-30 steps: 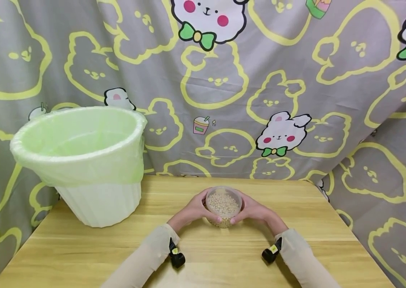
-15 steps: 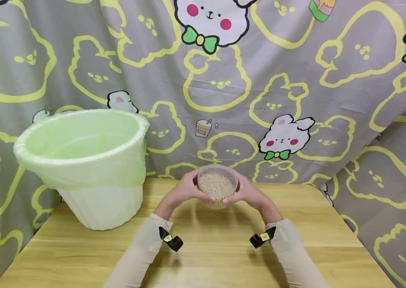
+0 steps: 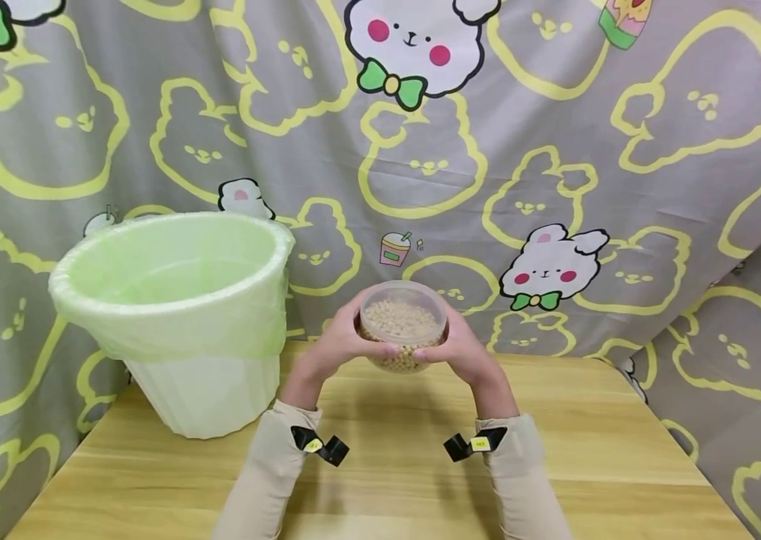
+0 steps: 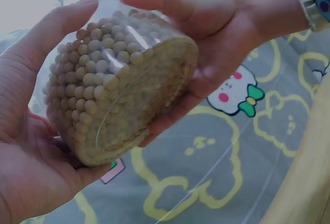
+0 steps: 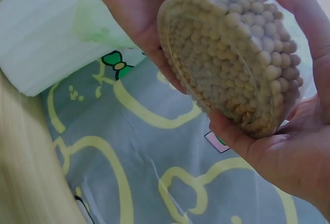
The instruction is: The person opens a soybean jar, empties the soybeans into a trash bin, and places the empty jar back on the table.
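Note:
Both hands hold a round clear plastic tub point(image 3: 402, 324) raised above the table, mostly filled with small beige balls point(image 4: 105, 74). My left hand point(image 3: 343, 339) grips its left side, with the thumb across the front near the rim. On the opposite side my right hand point(image 3: 462, 345) grips it the same way, the two thumb tips close together. From below, in the right wrist view, the tub's flat base point(image 5: 211, 64) shows, packed with balls, and fingers curl under its edge. In the head view the tub stands nearly upright, its top tipped toward the camera.
A white bin point(image 3: 208, 394) lined with a pale green bag stands on the wooden table point(image 3: 393, 480), left of the hands. Its wide mouth faces up. Behind the table hangs a grey curtain point(image 3: 447, 217) with bear and rabbit prints. Each wrist wears a small black camera.
Both hands have lifted the tub up off the table and moved it away from the body, toward the curtain. The whole head view has shifted slightly. The bin stays in place.

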Demonstrator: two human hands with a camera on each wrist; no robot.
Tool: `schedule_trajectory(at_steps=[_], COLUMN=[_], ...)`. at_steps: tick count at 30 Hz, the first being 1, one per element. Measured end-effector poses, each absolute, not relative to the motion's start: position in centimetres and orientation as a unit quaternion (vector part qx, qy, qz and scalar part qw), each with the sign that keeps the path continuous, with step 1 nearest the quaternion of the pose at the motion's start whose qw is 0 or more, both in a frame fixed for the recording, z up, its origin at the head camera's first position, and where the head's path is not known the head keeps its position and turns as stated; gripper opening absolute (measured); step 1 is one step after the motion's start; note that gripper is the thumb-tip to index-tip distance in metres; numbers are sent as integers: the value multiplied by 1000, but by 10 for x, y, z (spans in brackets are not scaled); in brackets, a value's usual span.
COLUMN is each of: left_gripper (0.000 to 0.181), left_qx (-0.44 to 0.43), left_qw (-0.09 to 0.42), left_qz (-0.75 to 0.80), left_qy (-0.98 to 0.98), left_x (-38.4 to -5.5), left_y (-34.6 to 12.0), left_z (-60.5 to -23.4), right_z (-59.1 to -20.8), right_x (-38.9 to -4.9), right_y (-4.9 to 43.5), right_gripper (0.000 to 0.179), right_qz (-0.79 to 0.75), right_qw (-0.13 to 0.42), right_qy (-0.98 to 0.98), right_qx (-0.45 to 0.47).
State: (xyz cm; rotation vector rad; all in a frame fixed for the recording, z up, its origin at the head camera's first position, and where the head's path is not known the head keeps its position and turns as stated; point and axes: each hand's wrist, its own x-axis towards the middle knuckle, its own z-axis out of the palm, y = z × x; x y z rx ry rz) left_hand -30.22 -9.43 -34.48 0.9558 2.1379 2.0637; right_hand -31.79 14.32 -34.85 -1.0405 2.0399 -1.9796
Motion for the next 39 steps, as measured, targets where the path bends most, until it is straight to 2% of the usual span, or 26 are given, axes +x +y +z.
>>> schedule_trajectory(at_steps=[6,13,16,23,39], left_gripper=[101,101,101,119,108], left_qx=[302,316,325,301,290], left_qw=[17,9,3,-23,-39], left_qz=[670,655,650,641,660], left_qy=[679,686,687,705,692], left_x=[-299,-299,-299,-298,-293], left_y=[-91,-94,-98,-103,-94], left_z=[-349,-344,-341,-339,-337], right_z=[-348,-350,-350,-355,-354], right_x=[-311,-311,-311,-311,-310], right_y=[145,140,135,125,125], right_gripper=[104,121,117,103,104], right_qz=[-650,-637,-631,-629,-616], right_qw=[56,64,53,19,-11], right_qy=[676,677,681,684,691], right_qx=[-342,-362,-367,-369,-377])
